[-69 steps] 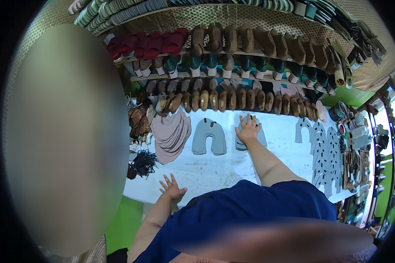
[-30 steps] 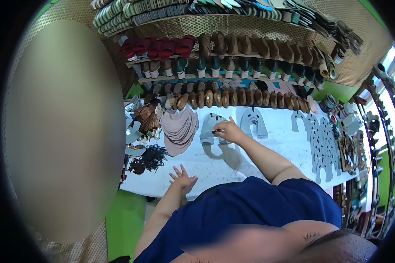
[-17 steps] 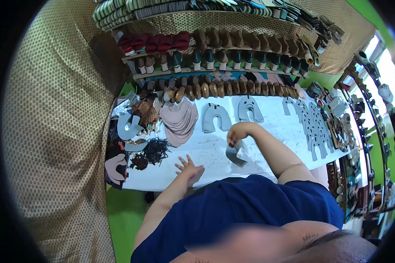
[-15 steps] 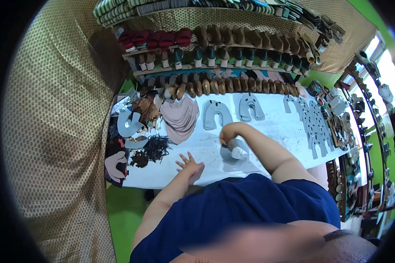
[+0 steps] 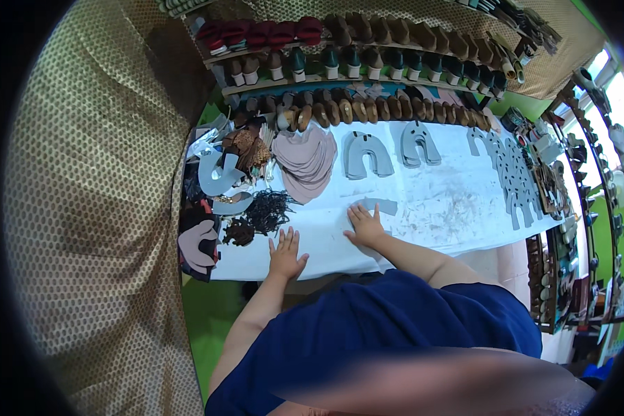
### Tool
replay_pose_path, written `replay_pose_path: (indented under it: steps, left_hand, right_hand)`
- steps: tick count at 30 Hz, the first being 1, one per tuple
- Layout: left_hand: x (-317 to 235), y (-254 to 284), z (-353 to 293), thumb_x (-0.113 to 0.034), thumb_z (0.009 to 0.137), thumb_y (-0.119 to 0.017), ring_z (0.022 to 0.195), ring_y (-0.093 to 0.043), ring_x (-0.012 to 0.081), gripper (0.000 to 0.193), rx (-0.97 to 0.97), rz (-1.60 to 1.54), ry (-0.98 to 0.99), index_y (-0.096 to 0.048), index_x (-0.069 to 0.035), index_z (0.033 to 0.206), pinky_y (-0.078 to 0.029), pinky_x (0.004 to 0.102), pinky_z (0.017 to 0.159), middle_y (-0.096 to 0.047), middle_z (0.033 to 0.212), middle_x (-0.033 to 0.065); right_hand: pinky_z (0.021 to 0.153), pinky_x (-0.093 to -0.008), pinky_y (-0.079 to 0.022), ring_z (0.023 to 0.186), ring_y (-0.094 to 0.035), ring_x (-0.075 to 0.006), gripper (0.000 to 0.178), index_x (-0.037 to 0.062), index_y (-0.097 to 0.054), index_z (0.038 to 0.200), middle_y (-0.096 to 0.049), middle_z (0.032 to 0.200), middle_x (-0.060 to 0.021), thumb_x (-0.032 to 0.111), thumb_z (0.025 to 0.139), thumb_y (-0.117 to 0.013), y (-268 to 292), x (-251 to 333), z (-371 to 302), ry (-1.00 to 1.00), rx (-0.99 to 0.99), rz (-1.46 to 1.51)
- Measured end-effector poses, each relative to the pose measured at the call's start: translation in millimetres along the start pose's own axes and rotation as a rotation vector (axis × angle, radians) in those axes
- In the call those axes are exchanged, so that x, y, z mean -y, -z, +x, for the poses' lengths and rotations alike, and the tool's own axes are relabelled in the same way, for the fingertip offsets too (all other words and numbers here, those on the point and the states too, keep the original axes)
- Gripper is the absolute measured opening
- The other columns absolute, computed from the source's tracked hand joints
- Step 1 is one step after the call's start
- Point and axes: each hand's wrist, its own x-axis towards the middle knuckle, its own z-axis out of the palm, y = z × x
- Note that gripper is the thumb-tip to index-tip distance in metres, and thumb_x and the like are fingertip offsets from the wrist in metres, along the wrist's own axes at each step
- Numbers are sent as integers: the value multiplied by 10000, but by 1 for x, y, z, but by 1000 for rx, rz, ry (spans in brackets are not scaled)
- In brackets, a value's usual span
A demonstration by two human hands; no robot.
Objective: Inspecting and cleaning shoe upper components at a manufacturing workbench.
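Left hand [image 5: 286, 251] is laid flat, fingers spread, on the near table [image 5: 457, 208] edge, holding nothing. Right hand [image 5: 365, 224] is pressed open-palmed on the grey piece [image 5: 381, 205], just right of it. Piece is best kept flat under even pressure, away from the pink stack [image 5: 305, 159].

A white table [image 5: 464, 208] is being lit by daylight from windows [image 5: 620, 104] to the right of the hands. Beyond the hands, shelves [image 5: 367, 76] are being filled with rows of shoes. A mesh curtain [image 5: 97, 208] is hanging to their left, and green floor [image 5: 197, 319] is showing below the table edge.
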Motion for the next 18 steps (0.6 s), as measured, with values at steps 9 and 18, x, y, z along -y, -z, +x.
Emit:
replay_pose_path:
  steps: [9,18]
  left_hand:
    - [9,2,0,-441,900,-550,1513,-118,290,768,25,-8,-14,-272,-121,1540,-55,533,1200,-178,1634,87]
    - [15,2,0,-439,895,-551,1509,-138,293,744,-26,-39,-37,-310,-124,1524,-61,543,1196,-200,1626,97]
  right_hand:
    - [1137,-704,-45,1377,-415,-236,387,91,-584,1305,-546,1396,-58,256,974,-471,-21,8,2,-27,-166,-75]
    - [1101,-743,-128,1144,-556,-248,200,63,-612,988,-605,1046,-79,174,823,-609,-24,13,-1,115,-390,-104]
